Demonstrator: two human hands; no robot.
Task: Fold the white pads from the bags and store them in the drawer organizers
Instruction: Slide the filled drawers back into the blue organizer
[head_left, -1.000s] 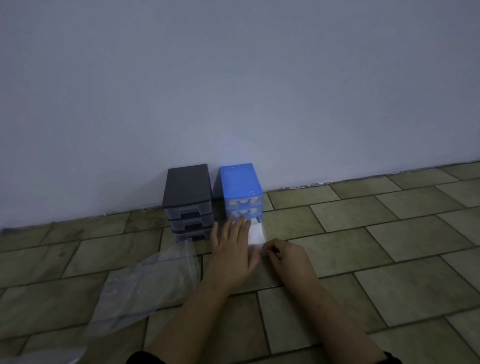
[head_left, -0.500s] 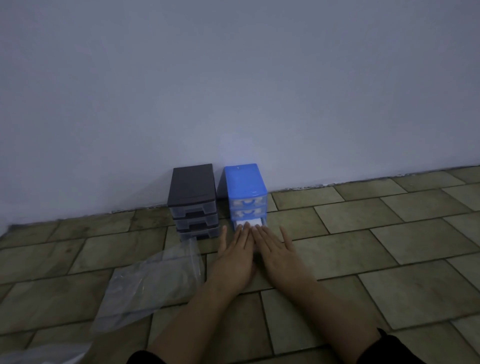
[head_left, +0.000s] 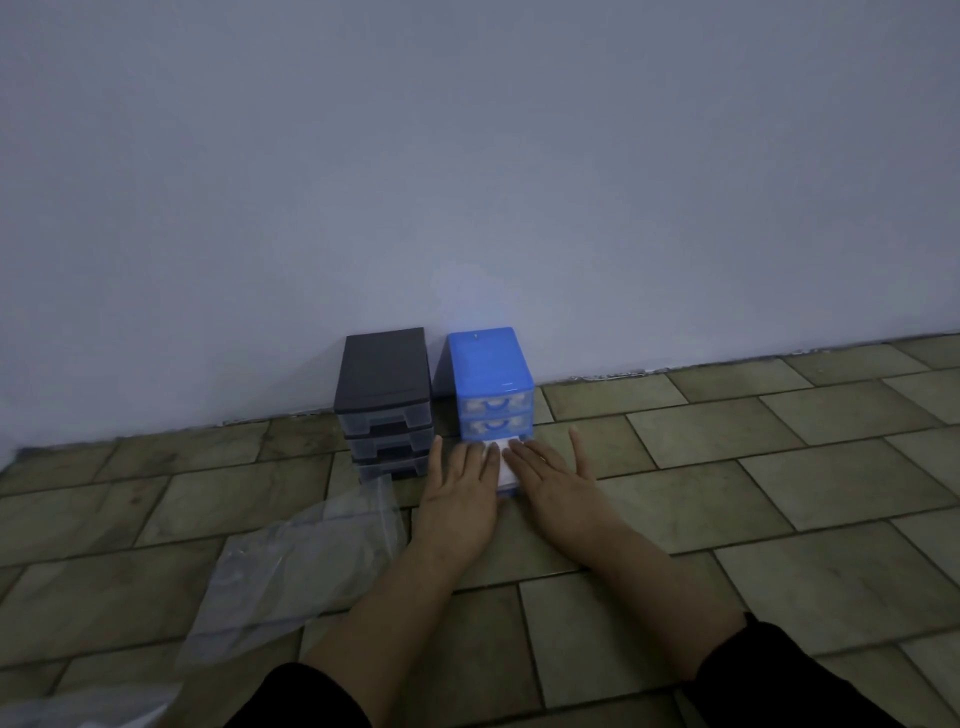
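1. The landmark is the blue organizer (head_left: 491, 382), which stands against the wall (head_left: 467, 182) on the tiled floor (head_left: 727, 467). Its bottom drawer (head_left: 506, 480) is pulled out toward the person; the two drawers above it look closed.
2. A white pad (head_left: 503, 460) lies in that open drawer, just in front of the blue organizer's base. Only a strip of it shows between the hands, so I cannot tell how neatly it is folded.
3. The left hand (head_left: 460, 493) lies flat over the drawer's left part, fingers straight and slightly spread, thumb out to the side, with the fingertips on the pad.
4. The right hand (head_left: 550, 483) lies flat over the right part, fingers straight and close together, thumb splayed wide. Neither hand pinches anything.
5. A dark organizer (head_left: 384, 400) stands just left of the blue one, its drawers shut. A clear plastic bag (head_left: 301, 566) lies on the floor in front of it, well left of the blue organizer's open drawer.
6. Judged step: pressing the folded pad down into the drawer to seat it.
7. The next move likely calls for lifting the palms, then pushing the drawer front straight back into the blue organizer without catching the pad's edge, before reaching for the bag again.
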